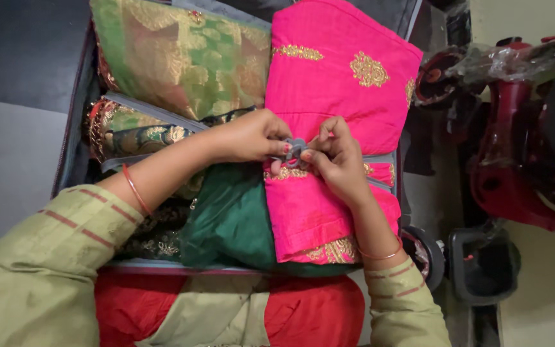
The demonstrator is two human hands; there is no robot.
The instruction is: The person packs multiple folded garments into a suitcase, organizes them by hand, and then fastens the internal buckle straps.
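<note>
— What are the two hands busy with?

— Both meet on a small grey buckle (295, 149) that sits over the middle of the open suitcase (72, 148). The left hand (246, 136) comes in from the green side and pinches one half of the buckle with fingertips closed on it; the right hand (336, 159) has its fingers curled shut on the other half. Each grip is tight, thumb against forefinger, presumably because the clasp is small and its halves must line up.

— Where does the buckle lie against the clothes?

— It rests on top of the folded pink garment (338, 83) with gold embroidery, just at the edge where that garment touches the dark green cloth (232, 222). A grey strap (380, 168) runs from the buckle towards the suitcase's right wall, lying flat across the pink fabric, so it seems meant to press the pile down.

— And the rest of the suitcase?

— At its far left corner lies a green-and-gold brocade piece (181, 54), and below that a darker patterned fold (142, 138) wedged against the left wall. Everything is stacked flat and close, filling the case.

— Anything outside it?

— To the right of the suitcase stands a red ride-on toy (515, 160), partly wrapped in clear plastic, well apart from the hands.
</note>
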